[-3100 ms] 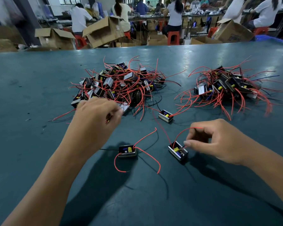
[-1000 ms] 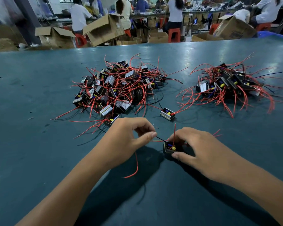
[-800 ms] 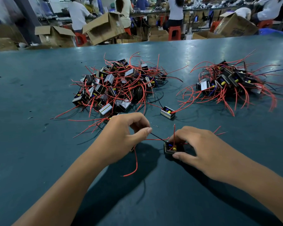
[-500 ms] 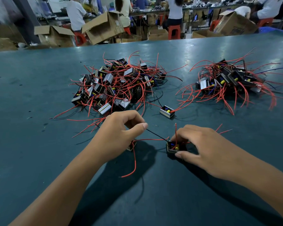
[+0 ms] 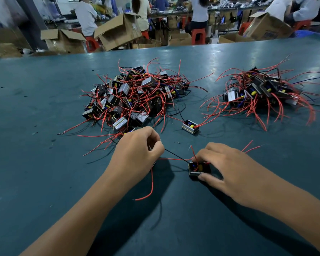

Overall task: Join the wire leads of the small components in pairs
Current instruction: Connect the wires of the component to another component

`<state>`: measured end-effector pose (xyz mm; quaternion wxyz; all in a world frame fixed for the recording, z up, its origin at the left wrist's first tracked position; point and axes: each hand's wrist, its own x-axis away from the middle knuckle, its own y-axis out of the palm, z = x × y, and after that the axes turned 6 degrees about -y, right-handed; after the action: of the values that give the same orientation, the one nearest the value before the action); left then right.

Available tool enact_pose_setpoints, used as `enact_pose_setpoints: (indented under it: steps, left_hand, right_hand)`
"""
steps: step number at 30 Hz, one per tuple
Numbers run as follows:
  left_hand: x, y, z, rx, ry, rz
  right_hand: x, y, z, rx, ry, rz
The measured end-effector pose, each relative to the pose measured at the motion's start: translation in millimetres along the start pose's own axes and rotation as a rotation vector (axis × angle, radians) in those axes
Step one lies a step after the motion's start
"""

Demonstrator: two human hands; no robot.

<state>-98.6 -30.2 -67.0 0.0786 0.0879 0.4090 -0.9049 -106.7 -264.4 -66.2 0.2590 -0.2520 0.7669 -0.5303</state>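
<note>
Risk, as I judge it: my left hand [image 5: 137,156], curled and pinching the thin black lead [image 5: 175,155], could pull it free. My right hand [image 5: 227,169] grips the small black boxed component [image 5: 199,168] at five o'clock of the tangled red-wired heap [image 5: 137,97]. Left fingertips and any second component hidden.

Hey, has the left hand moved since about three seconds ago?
Yes. The left hand has come away from the near edge of the big pile, toward the person and rightward; it now pinches a black lead running to the component.
</note>
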Motion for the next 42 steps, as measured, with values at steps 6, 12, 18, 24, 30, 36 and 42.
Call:
enact_pose_setpoints:
  steps: [6, 12, 18, 24, 30, 36, 42]
  left_hand:
    - [0.1, 0.4, 1.6, 0.172, 0.037, -0.099]
    - [2.6, 0.4, 7.5, 0.256, 0.134, -0.179]
    - [5.1, 7.5, 7.5, 0.320, 0.130, -0.228]
    - [6.3, 11.8, 7.1, 0.323, 0.124, -0.154]
    - [6.8, 19.4, 7.4, 0.341, 0.026, -0.089]
    - [6.4, 21.8, 6.4, 0.305, -0.019, -0.046]
    - [3.2, -7.6, 10.0, 0.291, 0.160, 0.048]
  right_hand:
    - [-1.8, 1.3, 0.1, -0.111, 0.044, 0.057]
    - [-16.5, 10.4, -13.8, -0.355, 0.058, 0.336]
    - [-16.2, 17.1, -15.6, -0.332, 0.042, 0.377]
    - [-14.9, 18.6, -16.2, -0.313, 0.028, 0.371]
    - [-14.9, 18.6, -17.3, -0.309, 0.027, 0.402]
    - [-14.1, 19.5, -16.5, -0.302, 0.056, 0.423]
    - [-14.4, 20.5, -15.9, -0.296, 0.102, 0.442]
